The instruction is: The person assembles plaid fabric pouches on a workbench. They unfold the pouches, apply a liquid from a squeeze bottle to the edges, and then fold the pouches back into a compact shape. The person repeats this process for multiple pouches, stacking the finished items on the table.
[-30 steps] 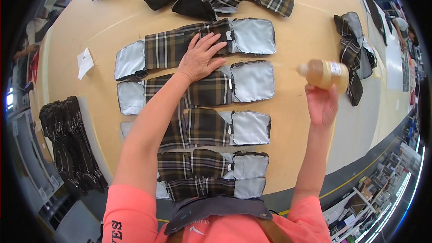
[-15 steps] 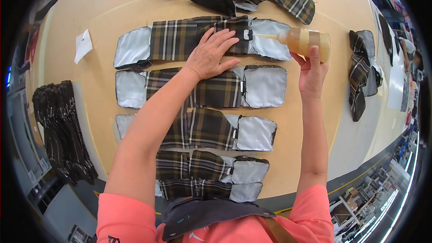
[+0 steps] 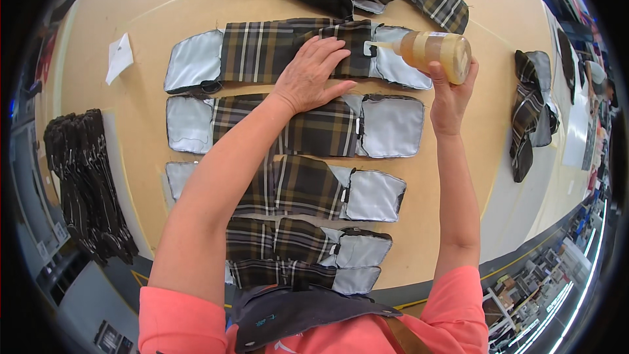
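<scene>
My left hand lies flat with its fingers stretched out, pressing on the farthest plaid fabric piece. In my right hand is a squeeze bottle of amber liquid, tipped on its side, its thin nozzle pointing left. The nozzle tip is at a small white tab on the plaid's right edge; whether it touches cannot be seen. Pale grey lining shows at this piece's ends. Nearer to me lie several similar plaid pieces in a row, partly hidden under my left arm.
More plaid and black pieces lie at the table's far side. At left are a white paper scrap and a stack of dark pieces hanging over the table edge. A crumpled plaid piece sits at right on the wooden table.
The bottle has moved slightly left and tilted more, bringing its nozzle tip from right of the tab onto or over it. My left hand stays flat on the same piece.
</scene>
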{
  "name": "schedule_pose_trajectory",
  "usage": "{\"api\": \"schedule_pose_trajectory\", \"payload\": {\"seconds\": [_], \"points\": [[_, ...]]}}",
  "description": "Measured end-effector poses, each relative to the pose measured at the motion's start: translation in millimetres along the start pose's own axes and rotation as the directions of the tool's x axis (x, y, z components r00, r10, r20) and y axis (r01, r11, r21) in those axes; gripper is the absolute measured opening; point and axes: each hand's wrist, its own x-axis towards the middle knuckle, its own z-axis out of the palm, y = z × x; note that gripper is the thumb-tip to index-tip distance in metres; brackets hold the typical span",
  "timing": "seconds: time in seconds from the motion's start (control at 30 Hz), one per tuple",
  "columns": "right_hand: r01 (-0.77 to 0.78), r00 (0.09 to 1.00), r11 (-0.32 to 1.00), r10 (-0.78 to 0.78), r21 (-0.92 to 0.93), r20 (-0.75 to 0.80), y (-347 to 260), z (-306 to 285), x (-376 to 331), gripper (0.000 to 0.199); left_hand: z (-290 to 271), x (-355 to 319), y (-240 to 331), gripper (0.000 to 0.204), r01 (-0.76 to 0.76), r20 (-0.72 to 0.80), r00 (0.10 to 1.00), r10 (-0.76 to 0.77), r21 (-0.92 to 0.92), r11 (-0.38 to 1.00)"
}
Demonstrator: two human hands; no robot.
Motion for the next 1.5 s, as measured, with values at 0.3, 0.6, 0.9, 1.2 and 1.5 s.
{"api": "schedule_pose_trajectory", "payload": {"seconds": [0.3,0.6,0.9,1.2,1.5], "points": [[0.031,1.0,0.993,-0.03,-0.111,0.006,-8.6,0.0,-4.4,0.06,0.6,-0.6,-0.4,0.055,0.006,0.001,1.0,-0.006,0.021,1.0],[0.084,0.993,0.975,-0.065,-0.207,0.097,-17.5,-2.4,-12.0,0.064,0.5,-0.2,-0.5,0.055,0.008,0.004,1.0,-0.008,0.02,1.0],[0.119,0.992,0.973,-0.106,-0.199,0.074,-10.5,3.0,-4.8,0.067,0.9,0.0,-0.9,0.056,0.006,0.001,1.0,-0.006,-0.004,1.0],[0.076,0.997,0.98,-0.07,-0.181,0.038,-10.6,7.1,-7.1,0.065,1.6,-1.3,-1.5,0.054,-0.005,-0.048,0.999,0.004,-0.018,1.0],[-0.172,0.917,0.455,0.397,0.874,-0.027,-28.4,-66.3,-8.6,0.063,-12.3,-11.8,22.9,0.036,0.029,-0.152,0.987,-0.054,-0.16,0.987]]}}
